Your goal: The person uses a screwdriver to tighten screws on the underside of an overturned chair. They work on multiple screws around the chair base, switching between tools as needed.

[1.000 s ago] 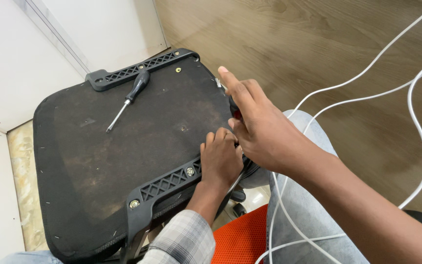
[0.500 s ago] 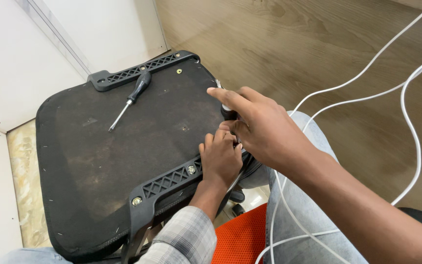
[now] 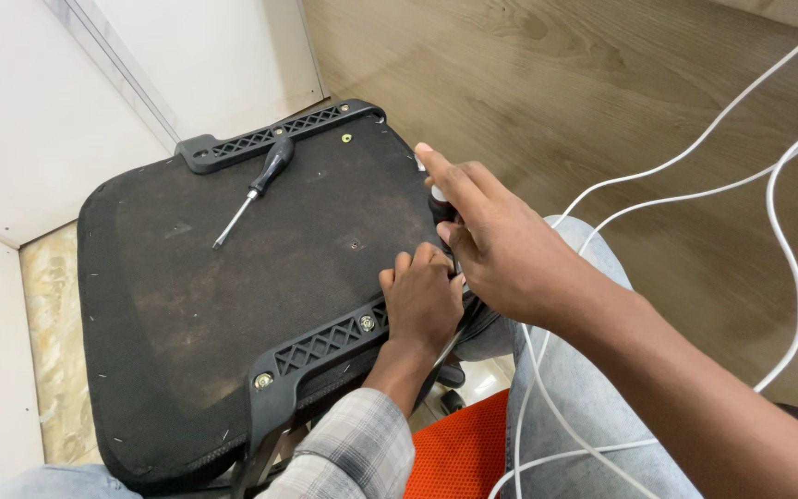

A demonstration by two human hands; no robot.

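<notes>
Black handle (image 3: 440, 207), right hand's (image 3: 501, 249) forefinger raised again

A grey-and-white plaid sleeve (image 3: 348, 453) covers the left forearm, the right arm (image 3: 695, 407) seems bare, with light blue jeans (image 3: 584, 407) below

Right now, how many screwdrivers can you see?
2. One screwdriver lies loose on the upturned seat base near the far bracket; the second screwdriver is gripped by the right hand, mostly hidden.
</notes>
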